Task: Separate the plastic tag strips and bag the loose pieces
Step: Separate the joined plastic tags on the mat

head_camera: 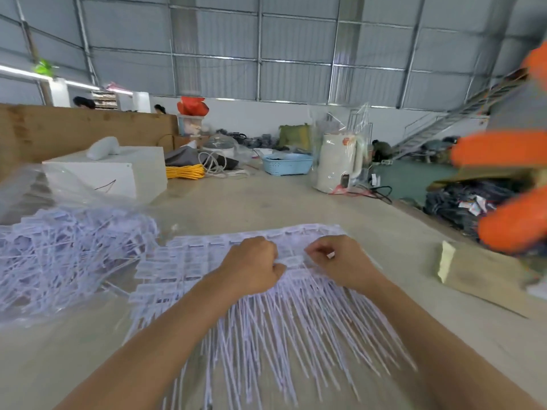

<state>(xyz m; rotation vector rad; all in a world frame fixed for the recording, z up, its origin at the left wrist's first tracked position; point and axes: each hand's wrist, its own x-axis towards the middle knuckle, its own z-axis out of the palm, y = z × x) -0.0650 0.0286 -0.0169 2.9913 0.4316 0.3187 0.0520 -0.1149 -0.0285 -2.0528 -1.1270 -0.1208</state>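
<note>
Both the left hand (pixel 251 264) and right hand (pixel 340 261) pinch the joined tag strips (pixel 207 261) mid-separation; next, pull apart and bag (pixel 44 187) them far left.

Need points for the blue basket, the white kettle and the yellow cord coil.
blue basket (pixel 288 166), head view, on its front wall.
white kettle (pixel 336 161), head view, on the middle of its body.
yellow cord coil (pixel 185 172), head view, on the bundled loops.
</note>
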